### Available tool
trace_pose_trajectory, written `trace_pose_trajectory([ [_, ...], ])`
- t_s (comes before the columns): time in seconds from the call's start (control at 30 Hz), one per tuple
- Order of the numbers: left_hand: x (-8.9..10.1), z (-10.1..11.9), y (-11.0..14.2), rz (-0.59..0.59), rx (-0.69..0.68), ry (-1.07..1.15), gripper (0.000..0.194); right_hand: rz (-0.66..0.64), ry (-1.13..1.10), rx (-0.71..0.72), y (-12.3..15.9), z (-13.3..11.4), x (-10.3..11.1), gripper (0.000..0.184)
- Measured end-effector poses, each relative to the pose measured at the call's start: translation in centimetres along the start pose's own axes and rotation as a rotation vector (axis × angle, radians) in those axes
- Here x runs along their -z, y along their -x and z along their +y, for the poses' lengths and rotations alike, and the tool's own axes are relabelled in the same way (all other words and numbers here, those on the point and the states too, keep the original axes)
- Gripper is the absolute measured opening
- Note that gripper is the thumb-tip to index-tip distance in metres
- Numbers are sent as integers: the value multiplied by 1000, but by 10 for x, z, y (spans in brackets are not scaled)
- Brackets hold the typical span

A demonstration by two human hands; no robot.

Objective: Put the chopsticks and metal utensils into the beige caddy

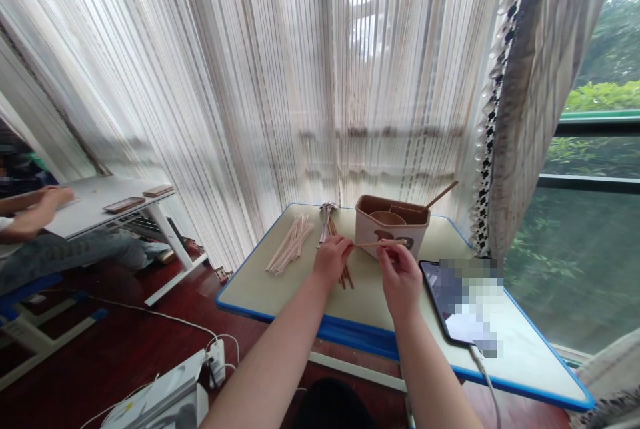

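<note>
Holding wooden stick (369,244) in closed pinch of left hand (333,258) and right hand (401,274), pretty much sideways, just nearside of brown-rimmed caddy (367,229), itself closer to right hand.

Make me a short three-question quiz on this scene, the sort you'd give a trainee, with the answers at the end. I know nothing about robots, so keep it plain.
1. True or false: the left hand and the right hand are both on one thin stick.

2. Fill the gap: in the picture, the pale sticks lie to the ____ of the metal cutlery.

3. Which of these lies to the right of the right hand?
A) the pale sticks
B) the metal cutlery
C) the phone

Key:
1. True
2. left
3. C
</note>
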State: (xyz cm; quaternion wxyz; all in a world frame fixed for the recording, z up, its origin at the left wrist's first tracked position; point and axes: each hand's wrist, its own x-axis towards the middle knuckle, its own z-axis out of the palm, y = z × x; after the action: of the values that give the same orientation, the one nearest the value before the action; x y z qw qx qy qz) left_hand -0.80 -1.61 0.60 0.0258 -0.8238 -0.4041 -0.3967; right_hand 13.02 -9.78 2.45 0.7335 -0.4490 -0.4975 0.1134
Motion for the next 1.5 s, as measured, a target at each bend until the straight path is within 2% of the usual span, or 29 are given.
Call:
trace_pose_trajectory([
  [0.2,5,2,2,0,12,22,23,-59,57,17,-2,-7,-3,18],
  [0.33,13,11,-6,86,-20,62,21,-138,112,68,-19,-32,2,17],
  [0.47,22,26,-37,130,-96,106,17,-201,155,169,-53,-65,11,14],
  [0.63,29,46,-86,173,-148,222,15,-207,221,200,-98,-90,28,15],
  [0.73,31,58,-110,162,-128,356,15,-143,229,229,-119,-99,39,14],
  [0.87,32,77,-137,81,-171,498,13,-77,279,304,-140,-108,52,14],
  [0.97,29,87,-153,34,-189,549,12,-41,298,348,-153,-111,57,15],
  [1.1,18,90,-166,-34,-149,582,12,-6,355,407,-165,-105,57,14],
  [1.33,2,81,-173,-98,-163,421,13,-70,384,398,-169,-82,51,12],
  [1.5,-2,71,-175,-185,-207,402,14,-79,454,411,-175,-70,49,16],
])
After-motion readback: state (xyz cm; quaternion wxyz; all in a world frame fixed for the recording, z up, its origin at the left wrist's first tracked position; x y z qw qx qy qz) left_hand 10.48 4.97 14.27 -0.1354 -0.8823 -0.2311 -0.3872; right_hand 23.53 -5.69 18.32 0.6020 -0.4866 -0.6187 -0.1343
